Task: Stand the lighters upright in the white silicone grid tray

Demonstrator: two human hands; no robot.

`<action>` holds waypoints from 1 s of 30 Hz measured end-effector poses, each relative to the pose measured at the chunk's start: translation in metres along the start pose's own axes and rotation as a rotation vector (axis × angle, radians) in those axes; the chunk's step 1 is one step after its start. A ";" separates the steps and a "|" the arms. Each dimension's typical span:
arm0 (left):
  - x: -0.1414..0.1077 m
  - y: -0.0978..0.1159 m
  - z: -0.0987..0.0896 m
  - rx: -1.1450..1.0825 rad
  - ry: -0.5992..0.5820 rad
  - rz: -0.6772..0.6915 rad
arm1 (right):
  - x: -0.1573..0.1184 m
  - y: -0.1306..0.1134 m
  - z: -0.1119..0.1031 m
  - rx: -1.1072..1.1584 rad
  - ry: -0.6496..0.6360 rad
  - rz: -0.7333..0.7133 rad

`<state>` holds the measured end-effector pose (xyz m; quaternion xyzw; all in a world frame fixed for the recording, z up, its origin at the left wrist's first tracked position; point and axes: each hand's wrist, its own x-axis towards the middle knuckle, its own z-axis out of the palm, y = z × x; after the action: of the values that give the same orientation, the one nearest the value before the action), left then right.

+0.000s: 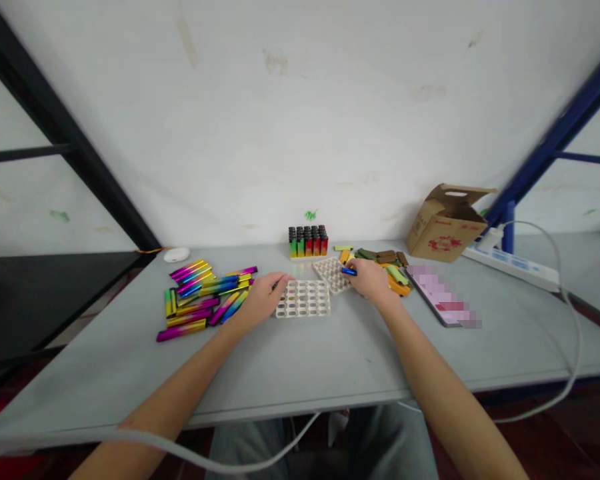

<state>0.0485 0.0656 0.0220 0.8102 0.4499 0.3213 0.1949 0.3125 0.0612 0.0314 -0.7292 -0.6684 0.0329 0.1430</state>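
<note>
My left hand (266, 298) is closed at the upper left edge of a white tray (320, 309) with rows of holes; what its fingers hold, if anything, is hidden. Between finger and thumb, my right hand (370, 279) grips a small dark blue lighter (349, 271), over a second white holed tray (330, 272) that lies tilted behind the first. Beside my left hand is a loose heap of shiny rainbow-coloured lighters (195, 305). Yellow, green and brown pieces (397, 277) lie partly hidden behind my right hand.
Several lighters with black tops (308, 241) stand upright in rows near the wall. An opened cardboard box (437, 230), a phone (437, 293) and a white power strip (515, 265) are on the right. A small white case (177, 255) sits back left. A white cable (577, 333) crosses the right edge.
</note>
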 end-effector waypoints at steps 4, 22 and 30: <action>0.005 -0.005 0.007 0.107 -0.009 0.088 | 0.002 0.007 -0.002 0.000 -0.006 0.020; -0.020 0.001 -0.006 0.393 -0.277 0.219 | 0.007 -0.016 0.010 0.006 0.002 0.076; -0.020 -0.001 -0.006 0.386 -0.309 0.240 | 0.010 -0.014 0.004 0.044 -0.008 0.057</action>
<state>0.0358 0.0491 0.0190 0.9192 0.3687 0.1231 0.0639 0.2991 0.0725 0.0324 -0.7446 -0.6469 0.0547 0.1554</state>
